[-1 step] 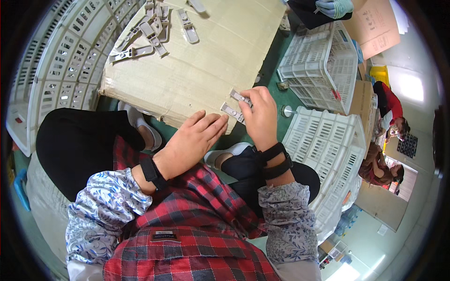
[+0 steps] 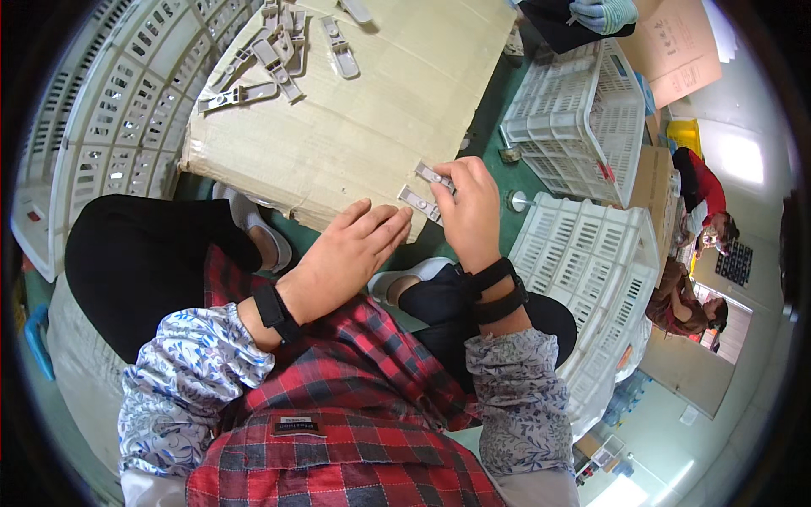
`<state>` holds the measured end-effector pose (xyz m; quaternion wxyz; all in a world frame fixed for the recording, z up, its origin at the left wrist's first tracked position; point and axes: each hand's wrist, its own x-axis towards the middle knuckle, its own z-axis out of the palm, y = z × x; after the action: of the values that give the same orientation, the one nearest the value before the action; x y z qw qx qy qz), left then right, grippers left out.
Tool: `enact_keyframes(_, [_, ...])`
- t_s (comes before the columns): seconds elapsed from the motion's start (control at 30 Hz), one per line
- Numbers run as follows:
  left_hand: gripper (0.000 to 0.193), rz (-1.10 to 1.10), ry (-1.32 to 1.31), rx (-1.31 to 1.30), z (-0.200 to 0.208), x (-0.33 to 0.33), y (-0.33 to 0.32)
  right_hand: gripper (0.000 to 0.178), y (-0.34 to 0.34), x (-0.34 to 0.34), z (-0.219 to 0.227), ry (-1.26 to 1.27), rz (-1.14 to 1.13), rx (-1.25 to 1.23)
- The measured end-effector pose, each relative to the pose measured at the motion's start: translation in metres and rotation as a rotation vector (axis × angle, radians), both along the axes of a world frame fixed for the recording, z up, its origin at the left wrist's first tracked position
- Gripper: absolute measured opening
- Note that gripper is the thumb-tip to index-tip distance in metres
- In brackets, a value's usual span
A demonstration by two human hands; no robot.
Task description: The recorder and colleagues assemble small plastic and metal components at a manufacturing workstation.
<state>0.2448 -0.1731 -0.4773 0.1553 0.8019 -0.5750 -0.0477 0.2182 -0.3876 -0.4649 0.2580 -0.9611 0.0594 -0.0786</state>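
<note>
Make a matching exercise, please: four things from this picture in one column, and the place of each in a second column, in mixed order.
Things
1. right hand
2. left hand
3. pile of grey plastic parts
4. white plastic crate

Places
A. far end of the cardboard box
B. right of the box, on the floor
C. near edge of the box, empty, fingers spread flat
D. near edge of the box, holding two small grey parts

Pairs: 1-D, 2-C, 3-A, 4-B
</note>
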Motion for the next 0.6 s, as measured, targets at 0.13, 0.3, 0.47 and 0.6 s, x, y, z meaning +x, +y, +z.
enact_keyframes(0.13, [0.054, 0.0, -0.007, 0.004, 0.0006, -0.0001, -0.0006, 0.017, -0.0021, -0.0002, -0.0017, 0.004, 0.009, -0.015])
enact_keyframes(0.3, [0.054, 0.005, 0.006, 0.003, 0.0, 0.0043, -0.0018, 0.018, -0.0021, 0.0062, -0.0021, 0.02, 0.02, -0.057])
enact_keyframes(0.47, [0.053, 0.011, 0.016, -0.01, -0.0003, 0.0033, -0.0021, 0.017, -0.0012, 0.0068, -0.0021, 0.008, 0.03, -0.064])
enact_keyframes(0.6, [0.053, 0.015, 0.03, -0.021, 0.0005, 0.0035, -0.0016, 0.018, -0.0004, 0.0074, -0.0016, 0.011, 0.038, -0.064])
